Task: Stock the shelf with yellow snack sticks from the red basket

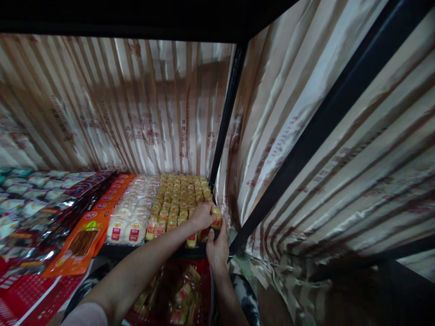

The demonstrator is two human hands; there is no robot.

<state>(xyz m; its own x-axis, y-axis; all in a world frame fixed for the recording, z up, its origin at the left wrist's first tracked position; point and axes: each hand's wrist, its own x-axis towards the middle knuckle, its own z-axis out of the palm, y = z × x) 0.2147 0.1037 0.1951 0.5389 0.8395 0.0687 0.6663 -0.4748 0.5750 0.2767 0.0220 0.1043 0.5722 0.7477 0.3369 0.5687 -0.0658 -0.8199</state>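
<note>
Both hands are at the right end of a shelf, around one small yellow wrapped snack packet (pixel 216 218). My left hand (pixel 203 216) reaches across from the left with its fingers closed at the packet's upper left. Below and to the right, my right hand (pixel 218 246) has its fingers and thumb about the packet's lower side. Beside them stand tight rows of matching yellow snack packets (pixel 175 192). Under my forearms, a red basket (pixel 206 290) contains more yellow packets (pixel 185 290), partly hidden by my left arm.
Left of the yellow rows lie clear bags of white round snacks (pixel 134 215), orange bags (pixel 90 231) and dark shiny packets (pixel 37 219). A black metal post (pixel 228 113) and a slanting black bar (pixel 292 158) frame the corner. Pleated printed sheeting (pixel 163 99) hangs behind.
</note>
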